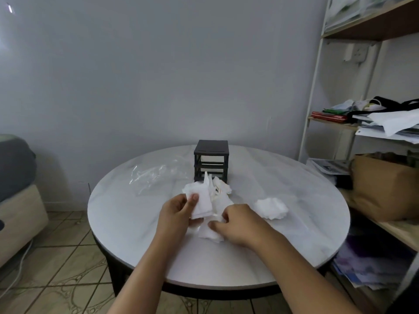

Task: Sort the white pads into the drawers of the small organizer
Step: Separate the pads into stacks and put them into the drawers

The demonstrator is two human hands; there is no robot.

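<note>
A small black drawer organizer (pixel 211 163) stands at the far middle of the round white table (pixel 140 234). In front of it lies a loose heap of white pads (pixel 221 190). My left hand (pixel 179 211) pinches one white pad (pixel 201 203) between thumb and fingers, lifted a little above the heap. My right hand (pixel 237 224) has its fingers curled on another white pad (pixel 209 234) at the near edge of the heap. A separate small stack of white pads (pixel 271 208) lies to the right of my right hand.
A crumpled clear plastic bag (pixel 156 175) lies left of the organizer. A shelf unit (pixel 371 123) with papers, bags and a brown paper bag (pixel 385 189) stands close on the right. A cushioned seat (pixel 15 189) is at the left, over tiled floor.
</note>
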